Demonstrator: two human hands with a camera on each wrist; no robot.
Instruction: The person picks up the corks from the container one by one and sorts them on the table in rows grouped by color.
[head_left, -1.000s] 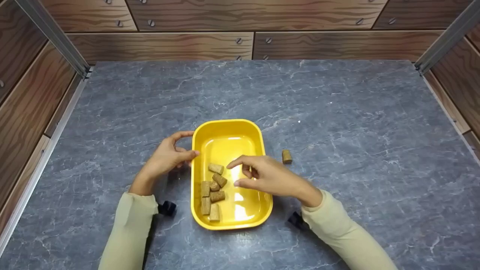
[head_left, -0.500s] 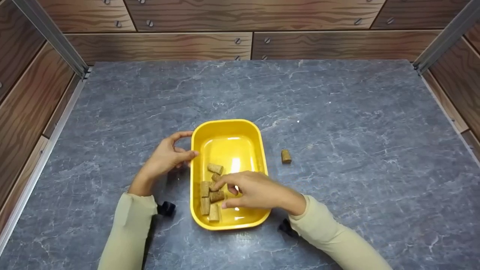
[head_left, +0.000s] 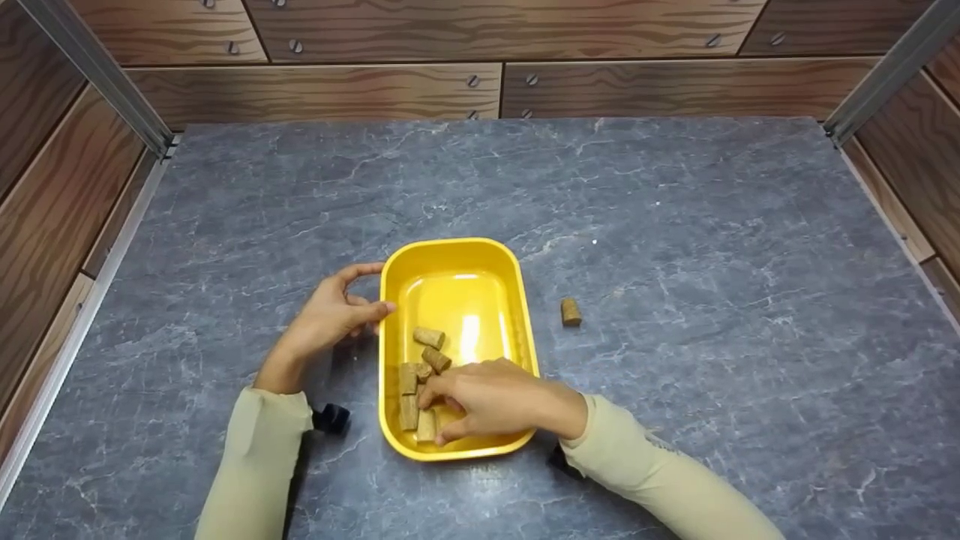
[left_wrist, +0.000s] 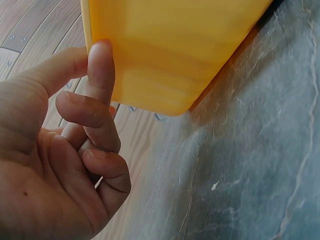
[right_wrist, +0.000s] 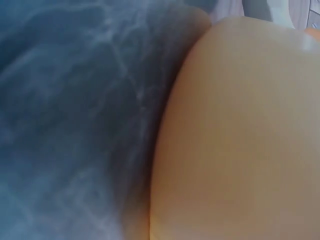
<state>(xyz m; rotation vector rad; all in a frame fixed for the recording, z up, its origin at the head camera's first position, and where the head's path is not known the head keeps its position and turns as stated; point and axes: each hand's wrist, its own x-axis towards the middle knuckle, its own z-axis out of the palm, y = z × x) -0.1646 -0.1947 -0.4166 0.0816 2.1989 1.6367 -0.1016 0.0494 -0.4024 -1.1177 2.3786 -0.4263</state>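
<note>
A yellow plastic bin (head_left: 457,255) sits on the table. My left hand (head_left: 330,311) pinches its left rim, thumb over the edge and the other fingers outside; in the left wrist view this hand (left_wrist: 75,135) is at the bin's wall (left_wrist: 170,55). My right hand (head_left: 491,397) reaches down inside the bin, thumb and index finger apart, fingertips right at a cork (head_left: 426,425) near the front. Several corks lie in the left half, among them a pale cork (head_left: 428,337) and a darker cork (head_left: 436,358). Part of the group is hidden under the right hand.
One cork (head_left: 571,312) stands outside, right of the bin, on the grey marbled table (head_left: 712,337). Wood-patterned panels (head_left: 315,90) enclose the back and sides. The bin's outer wall (right_wrist: 235,140) fills much of the right wrist view.
My right hand has moved forward-left toward my body, from the bin's middle down to the front corks. My left hand keeps its hold on the rim.
</note>
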